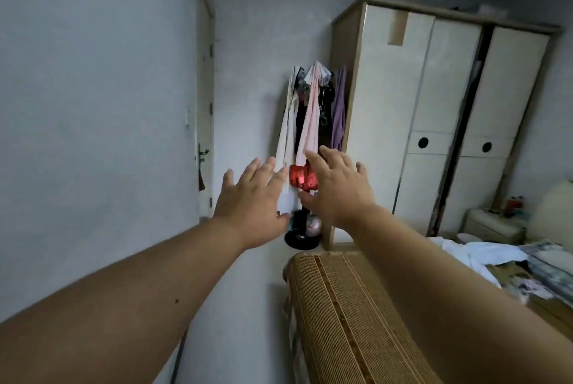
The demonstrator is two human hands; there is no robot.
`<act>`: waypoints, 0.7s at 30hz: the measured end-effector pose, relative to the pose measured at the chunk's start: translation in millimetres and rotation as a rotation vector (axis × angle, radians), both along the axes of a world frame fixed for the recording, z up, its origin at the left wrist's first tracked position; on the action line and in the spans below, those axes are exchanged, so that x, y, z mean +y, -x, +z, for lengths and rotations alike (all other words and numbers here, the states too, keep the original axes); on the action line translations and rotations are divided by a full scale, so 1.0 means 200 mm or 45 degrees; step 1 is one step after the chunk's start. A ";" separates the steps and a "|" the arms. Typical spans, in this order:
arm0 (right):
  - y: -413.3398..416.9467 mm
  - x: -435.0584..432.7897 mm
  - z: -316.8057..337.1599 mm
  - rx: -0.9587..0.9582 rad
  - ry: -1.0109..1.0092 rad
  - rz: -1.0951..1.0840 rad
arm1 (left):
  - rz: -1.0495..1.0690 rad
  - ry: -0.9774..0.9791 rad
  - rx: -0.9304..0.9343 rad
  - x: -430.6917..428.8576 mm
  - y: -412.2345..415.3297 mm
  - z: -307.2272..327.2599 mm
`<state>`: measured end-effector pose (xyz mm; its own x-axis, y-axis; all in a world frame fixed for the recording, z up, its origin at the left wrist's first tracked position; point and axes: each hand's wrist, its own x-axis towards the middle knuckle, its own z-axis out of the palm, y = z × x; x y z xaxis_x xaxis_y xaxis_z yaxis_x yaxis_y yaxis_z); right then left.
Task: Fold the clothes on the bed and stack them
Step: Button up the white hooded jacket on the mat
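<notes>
**Weave, cloth and matt paint**

I am looking at a woven mat (341, 306) whose straw-coloured slats are showing a ribbed, rough, dull finish, with darker bands running along it. The white clothes (483, 255) are showing as soft, crumpled, matt cloth. The wardrobe (403, 120) is presenting smooth, pale door panels with a faint sheen, framed in wood-look boards. The wall (93, 104) is reading as matt paint with a fine grain. The hanging garments (310, 123) are looking like thin, limp cloth, and the red bag (302, 179) is catching light, glossy.
</notes>
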<state>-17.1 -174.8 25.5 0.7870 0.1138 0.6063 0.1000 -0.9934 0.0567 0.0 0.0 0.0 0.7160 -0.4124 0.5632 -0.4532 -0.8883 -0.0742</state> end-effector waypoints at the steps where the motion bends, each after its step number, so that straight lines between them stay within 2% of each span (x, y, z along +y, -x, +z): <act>1: -0.03 -0.01 -0.02 0.025 0.004 -0.002 | 0.006 -0.017 0.046 -0.02 -0.02 -0.03; 12: -0.63 -0.34 -0.46 0.415 -0.011 0.072 | 0.086 0.036 0.433 -0.31 -0.56 -0.48; 21: -0.95 -0.44 -0.85 0.743 -0.076 0.155 | 0.162 0.025 0.714 -0.31 -0.77 -0.82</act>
<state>173.0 -263.4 -145.4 0.9753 0.2034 0.0861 0.2114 -0.9725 -0.0975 154.8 -61.6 -164.3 0.9506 -0.2969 0.0902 -0.3082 -0.9371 0.1639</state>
